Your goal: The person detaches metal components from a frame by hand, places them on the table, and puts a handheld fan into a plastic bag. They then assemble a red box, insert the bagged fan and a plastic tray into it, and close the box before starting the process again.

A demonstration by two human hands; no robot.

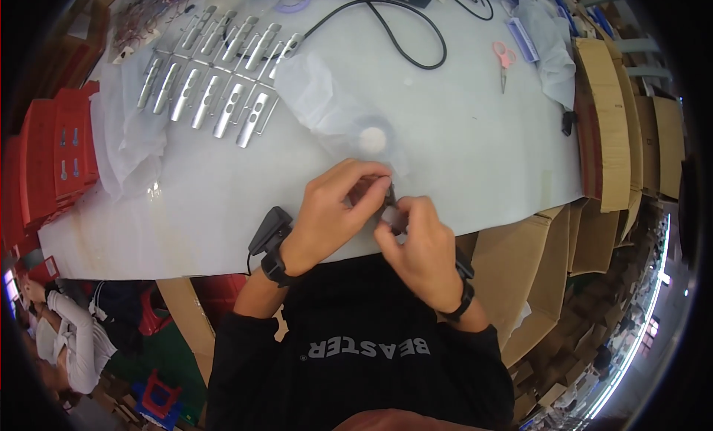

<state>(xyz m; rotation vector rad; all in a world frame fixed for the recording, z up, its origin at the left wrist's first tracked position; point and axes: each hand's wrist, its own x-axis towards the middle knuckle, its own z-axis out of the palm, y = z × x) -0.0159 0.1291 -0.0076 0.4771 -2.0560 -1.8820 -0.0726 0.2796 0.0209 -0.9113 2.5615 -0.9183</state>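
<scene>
My left hand (332, 206) and my right hand (423, 249) meet over the near edge of the white table. Between them is a small grey piece (395, 220) with a dark part at its top; the fingers cover much of it. My left thumb and forefinger pinch at its upper end, while my right fingers close round its lower end. Just beyond my hands lies a translucent ring with a white centre (372, 140), touching a crumpled clear plastic sheet (316, 93). Farther left, several silver elongated metal parts (186, 94) lie in two rows on a sprue-like frame.
Red bins (63, 148) stand at the left edge, cardboard boxes (605, 126) at the right. Pink-handled scissors (504, 56) and a black cable (423, 65) lie at the back. A black device (270, 230) is beside my left wrist. Another person (78, 334) sits at far left.
</scene>
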